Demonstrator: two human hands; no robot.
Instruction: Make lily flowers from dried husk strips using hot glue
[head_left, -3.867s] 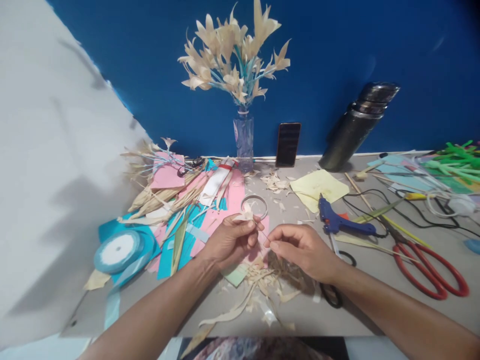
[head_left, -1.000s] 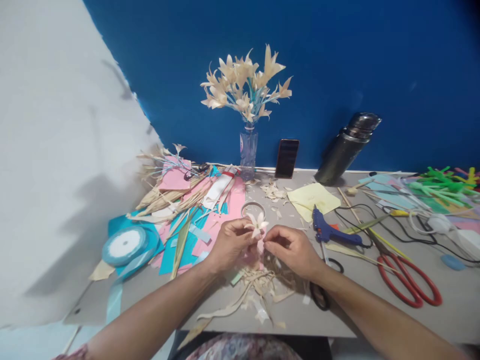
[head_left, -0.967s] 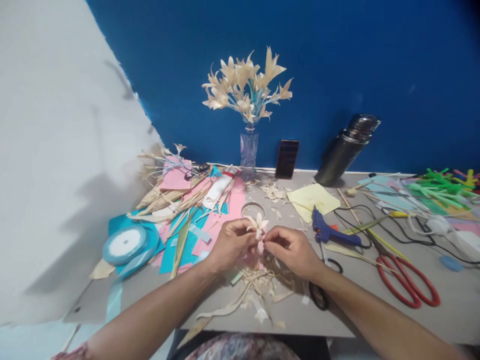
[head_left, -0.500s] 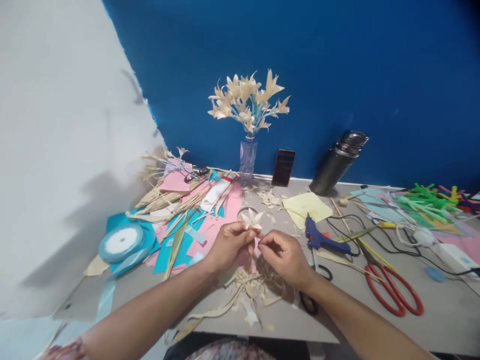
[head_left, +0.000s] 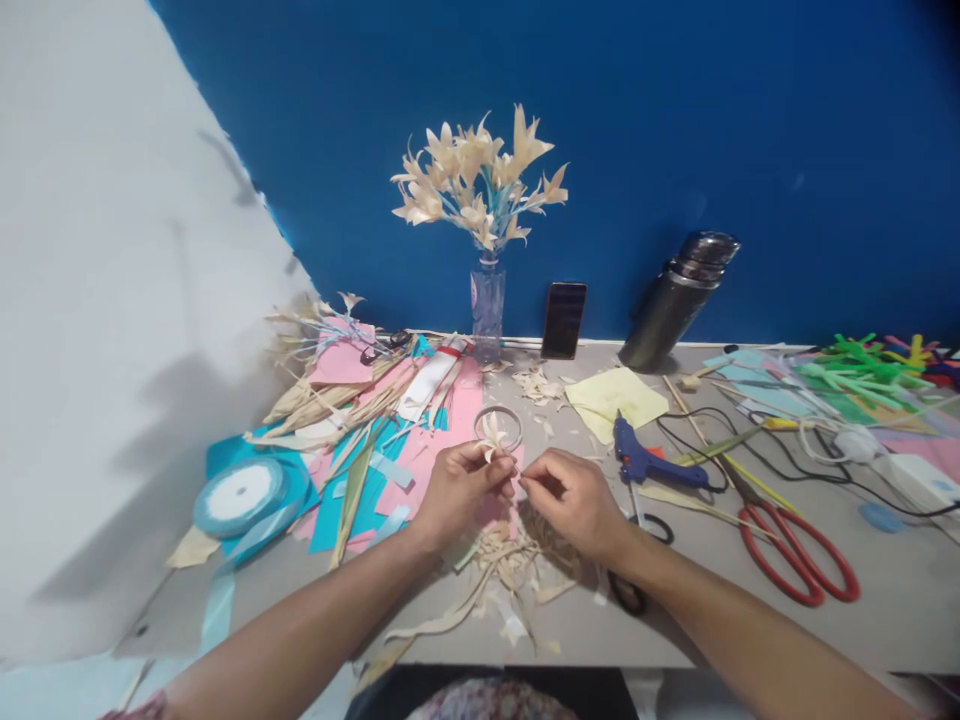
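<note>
The left hand [head_left: 466, 492] pinches a cream, papery, pointed-petalled flower [head_left: 491, 436] that could tear if the right hand [head_left: 574, 502], pressed together, tugs.

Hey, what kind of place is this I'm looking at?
Probably a craft worktable, perhaps at home, though the room itself barely shows. A blue glue gun and red-handled scissors lie on the table, and the left hand holds a pale flower.
</note>
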